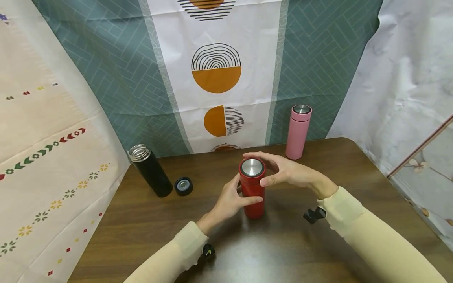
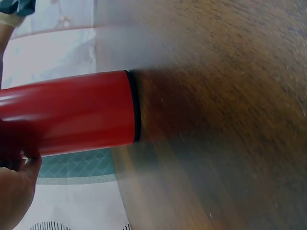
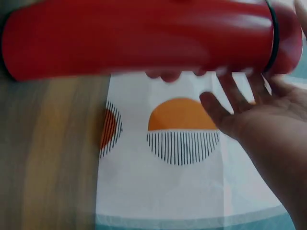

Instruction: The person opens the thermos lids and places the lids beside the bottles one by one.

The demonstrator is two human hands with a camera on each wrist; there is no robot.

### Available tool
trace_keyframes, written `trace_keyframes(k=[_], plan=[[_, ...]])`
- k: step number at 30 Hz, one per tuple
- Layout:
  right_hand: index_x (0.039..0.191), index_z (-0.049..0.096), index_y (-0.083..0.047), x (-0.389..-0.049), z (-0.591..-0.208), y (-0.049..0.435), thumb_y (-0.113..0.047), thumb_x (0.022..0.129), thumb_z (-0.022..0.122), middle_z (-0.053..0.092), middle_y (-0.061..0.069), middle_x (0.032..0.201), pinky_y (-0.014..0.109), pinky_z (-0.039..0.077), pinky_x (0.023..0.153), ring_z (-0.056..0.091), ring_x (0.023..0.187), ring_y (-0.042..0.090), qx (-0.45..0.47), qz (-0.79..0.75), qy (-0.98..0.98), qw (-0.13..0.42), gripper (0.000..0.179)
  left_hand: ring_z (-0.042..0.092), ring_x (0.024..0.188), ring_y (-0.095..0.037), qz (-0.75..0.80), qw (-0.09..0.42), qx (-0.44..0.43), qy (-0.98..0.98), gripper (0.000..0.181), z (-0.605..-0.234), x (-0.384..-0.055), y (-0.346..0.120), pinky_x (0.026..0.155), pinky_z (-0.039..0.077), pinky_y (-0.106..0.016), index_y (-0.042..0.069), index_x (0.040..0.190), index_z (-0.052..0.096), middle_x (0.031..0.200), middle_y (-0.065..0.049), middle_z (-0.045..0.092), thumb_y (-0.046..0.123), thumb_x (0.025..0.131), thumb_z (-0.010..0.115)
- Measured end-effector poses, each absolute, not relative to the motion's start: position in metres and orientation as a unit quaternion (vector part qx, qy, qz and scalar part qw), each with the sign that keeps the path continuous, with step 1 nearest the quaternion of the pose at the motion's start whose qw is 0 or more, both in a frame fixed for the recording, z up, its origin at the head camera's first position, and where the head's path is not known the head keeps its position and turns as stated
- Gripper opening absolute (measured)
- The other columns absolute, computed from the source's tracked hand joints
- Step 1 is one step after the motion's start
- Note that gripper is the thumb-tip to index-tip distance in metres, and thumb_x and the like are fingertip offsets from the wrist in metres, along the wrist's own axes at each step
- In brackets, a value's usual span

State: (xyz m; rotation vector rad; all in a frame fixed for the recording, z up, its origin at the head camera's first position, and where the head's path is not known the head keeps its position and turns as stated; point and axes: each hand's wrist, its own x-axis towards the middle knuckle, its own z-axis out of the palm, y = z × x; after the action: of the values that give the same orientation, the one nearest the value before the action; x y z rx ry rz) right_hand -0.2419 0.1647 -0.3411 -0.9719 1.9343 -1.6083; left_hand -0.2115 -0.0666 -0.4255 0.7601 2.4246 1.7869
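A red thermos (image 1: 253,202) with a brushed-metal lid top (image 1: 252,167) is upright in front of me. My left hand (image 1: 229,199) grips its body from the left, thumb across the near side. Up at the lid, my right hand (image 1: 286,171) curves around from the right, thumb at the near side and fingers reaching behind. In the right wrist view, the fingers (image 3: 232,93) of that hand pass behind the thermos near the dark seam under the lid. The left wrist view shows the black-edged base (image 2: 134,106) at the tabletop.
A black thermos (image 1: 152,173) without its cap, steel threaded mouth showing, is at the left. Beside it lies a black cap (image 1: 183,186). The pink thermos (image 1: 299,133) stands capped at the back right. Patterned cloth (image 1: 216,82) hangs behind the brown wooden table (image 1: 141,224).
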Motion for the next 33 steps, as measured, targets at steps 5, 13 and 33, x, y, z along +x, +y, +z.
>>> trace_keyframes(k=[5,13,33], plan=[[0.157,0.039,-0.025,-0.215,-0.348,0.150,-0.032,0.087,0.084,0.053,0.003,0.148,0.053,0.044,0.110,0.049,0.137,0.027,-0.288,-0.582,0.751,0.115,0.083,0.062,0.125,-0.017,0.577,0.012,0.249,0.778,0.076,-0.426,-0.211,-0.067,0.107,0.051,-0.050,0.021,0.150,0.049,0.138,0.004,0.064,0.025,0.085,0.088],[0.142,0.053,-0.018,-0.205,-0.355,0.138,-0.024,0.087,0.085,0.062,0.003,0.135,0.051,0.047,0.105,0.055,0.128,0.027,-0.237,-0.592,0.770,0.023,0.065,0.064,0.123,-0.016,0.575,0.005,0.250,0.779,0.076,-0.428,-0.212,-0.067,0.106,0.052,-0.047,0.023,0.150,0.050,0.136,0.005,0.064,0.025,0.084,0.089],[0.160,0.036,-0.024,-0.231,-0.351,0.160,-0.027,0.090,0.080,0.047,0.005,0.154,0.058,0.038,0.114,0.041,0.144,0.028,-0.338,-0.594,0.711,0.163,0.083,0.063,0.122,-0.012,0.576,0.013,0.241,0.781,0.075,-0.428,-0.211,-0.066,0.106,0.051,-0.041,0.022,0.148,0.050,0.133,0.008,0.065,0.024,0.084,0.089]])
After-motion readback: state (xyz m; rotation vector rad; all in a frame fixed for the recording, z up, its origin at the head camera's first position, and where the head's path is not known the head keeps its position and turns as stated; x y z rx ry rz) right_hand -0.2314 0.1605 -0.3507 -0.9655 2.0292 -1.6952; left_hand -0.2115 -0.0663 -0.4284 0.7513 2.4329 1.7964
